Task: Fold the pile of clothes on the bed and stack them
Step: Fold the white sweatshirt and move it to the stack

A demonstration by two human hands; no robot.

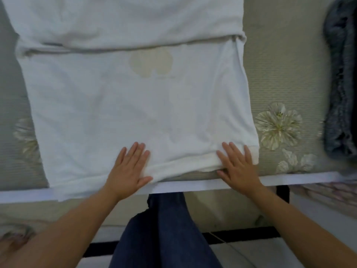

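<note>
A white T-shirt (125,97) lies spread flat on the bed, its hem toward me at the bed's near edge. A faint pale print shows through near its middle. A fold runs across its far part. My left hand (128,168) rests flat on the hem left of centre, fingers straight. My right hand (236,167) lies flat on the hem's right corner, where the fabric bunches a little under the thumb.
The bed cover (286,78) is grey-green with pale flower patterns. A dark blue-grey garment (341,89) lies crumpled at the right edge. The bed's white edge strip (299,177) runs across in front of me. My legs in blue jeans (168,229) stand below it.
</note>
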